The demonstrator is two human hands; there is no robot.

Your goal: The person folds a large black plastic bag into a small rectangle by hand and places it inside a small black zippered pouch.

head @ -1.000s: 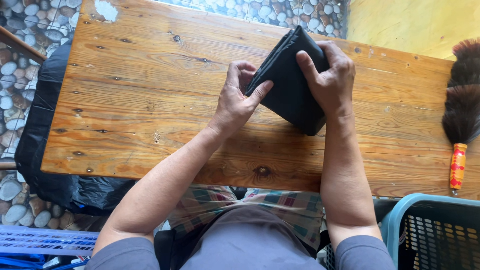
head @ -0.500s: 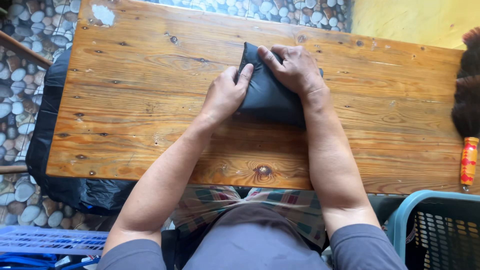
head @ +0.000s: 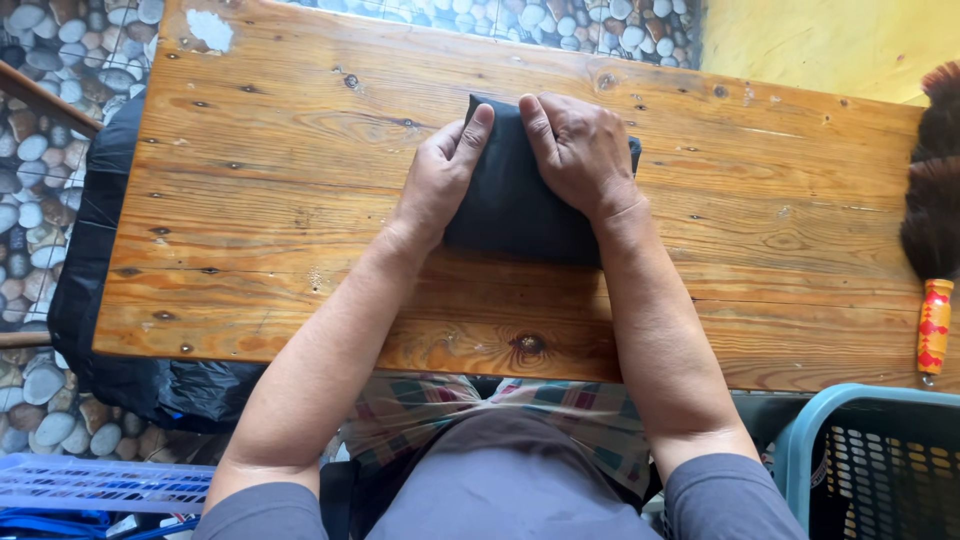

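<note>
- While both hands press flat on it, the cloth, a dark folded bundle, lies on the table near its middle; the step in hand looks, by my judgement, to be flattening a fold.
- Nearest the wearer, below the table's near edge: a grey shirt, and a checked cloth over the lap.
- Right of that, a teal basket with mesh walls; its inside is dark and I cannot tell what it holds.
- Left of the table's near corner, a pale blue crate is seen edge-on, contents not visible. A black bag hangs along the table's left side.
- Left hand: fingers extended, not clenched, palm down on the cloth's left edge, gripping nothing.
- Right hand: fingers spread and flat on the cloth's far right part, likewise gripping nothing.
- Judgement: a further fold or a lift would call for fingers to curl under an edge.
- At the table's right end lies a duster with a red handle.
- Beyond the table's far edge is pebble flooring.
</note>
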